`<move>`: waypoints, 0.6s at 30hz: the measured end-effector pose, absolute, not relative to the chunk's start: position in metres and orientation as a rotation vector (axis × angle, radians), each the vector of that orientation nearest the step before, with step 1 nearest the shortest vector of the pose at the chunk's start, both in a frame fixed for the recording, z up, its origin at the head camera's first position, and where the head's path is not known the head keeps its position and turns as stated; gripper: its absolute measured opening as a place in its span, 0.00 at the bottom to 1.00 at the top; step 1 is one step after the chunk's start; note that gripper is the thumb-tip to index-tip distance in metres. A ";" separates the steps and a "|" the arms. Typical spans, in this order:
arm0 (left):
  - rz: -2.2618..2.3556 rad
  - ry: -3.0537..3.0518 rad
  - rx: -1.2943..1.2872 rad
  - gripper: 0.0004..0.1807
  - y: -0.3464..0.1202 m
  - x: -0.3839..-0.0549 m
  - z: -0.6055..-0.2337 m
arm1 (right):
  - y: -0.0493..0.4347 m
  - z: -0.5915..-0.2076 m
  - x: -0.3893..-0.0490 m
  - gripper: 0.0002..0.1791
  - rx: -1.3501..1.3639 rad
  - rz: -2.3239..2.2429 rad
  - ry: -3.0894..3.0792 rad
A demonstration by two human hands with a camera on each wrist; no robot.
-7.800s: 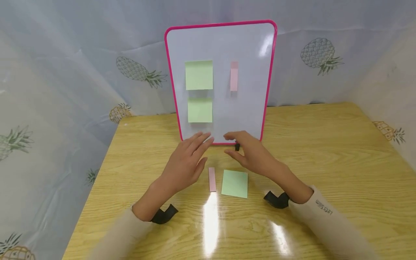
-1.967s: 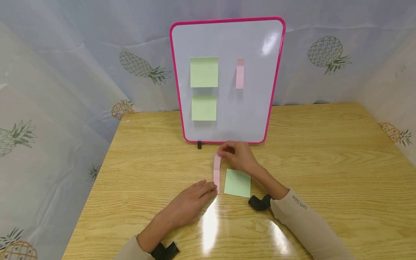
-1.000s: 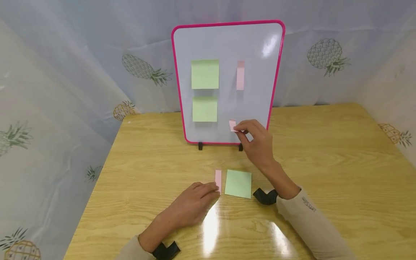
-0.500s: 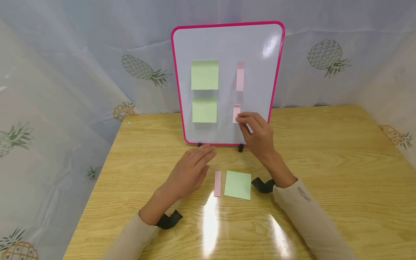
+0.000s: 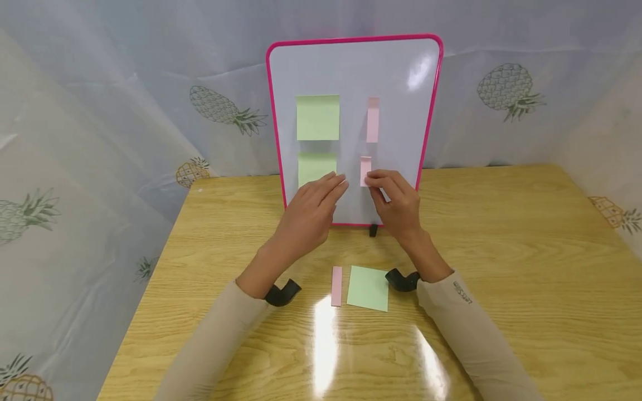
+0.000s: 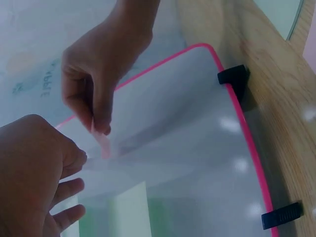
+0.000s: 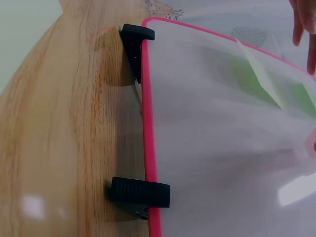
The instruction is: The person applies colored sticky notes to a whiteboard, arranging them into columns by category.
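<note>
My right hand (image 5: 401, 206) pinches the lower end of a narrow pink sticky note (image 5: 365, 167) in front of the whiteboard (image 5: 346, 69). The note's top end lies against or very near the board; I cannot tell which. To the left, my left hand (image 5: 312, 214) is raised with fingers extended and holds nothing. It covers part of the lower green sticky note (image 5: 316, 164). Above that hangs another green sticky note (image 5: 318, 118). A second pink note (image 5: 373, 121) sticks above the held one. In the left wrist view, the pinched note (image 6: 102, 145) dangles from thumb and fingers.
On the wooden table (image 5: 501, 250) lie a pink sticky-note pad (image 5: 336, 287) and a green pad (image 5: 368, 289), side by side below the board. Black clips (image 7: 140, 192) support the board's lower edge. A pineapple-patterned curtain (image 5: 125, 111) hangs behind.
My right hand peeled a pink note from the pad, carried it up to the board and raised it slightly. My left hand left the pad and rose to the board.
</note>
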State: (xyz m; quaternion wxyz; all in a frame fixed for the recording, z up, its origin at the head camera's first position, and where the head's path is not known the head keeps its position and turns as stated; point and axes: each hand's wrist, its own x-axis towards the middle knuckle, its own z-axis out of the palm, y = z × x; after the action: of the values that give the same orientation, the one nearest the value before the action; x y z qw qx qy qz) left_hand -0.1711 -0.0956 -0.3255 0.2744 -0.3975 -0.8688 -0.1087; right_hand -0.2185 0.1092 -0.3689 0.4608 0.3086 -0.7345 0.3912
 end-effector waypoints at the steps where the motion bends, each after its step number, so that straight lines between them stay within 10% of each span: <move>1: -0.269 -2.350 -1.066 0.25 -0.092 -0.173 -0.324 | 0.110 -0.369 -0.219 0.10 0.764 0.962 -1.807; 18: 0.014 -2.535 -1.009 0.30 -0.067 -0.207 -0.313 | 0.111 -0.375 -0.225 0.09 0.766 0.959 -1.821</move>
State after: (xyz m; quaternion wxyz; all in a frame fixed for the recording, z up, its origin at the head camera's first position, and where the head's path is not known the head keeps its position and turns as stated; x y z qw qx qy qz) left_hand -0.2070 -0.0672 -0.3130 0.2049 -0.3621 -0.9093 0.0051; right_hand -0.2251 0.1109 -0.3749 0.4554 0.3104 -0.7384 0.3886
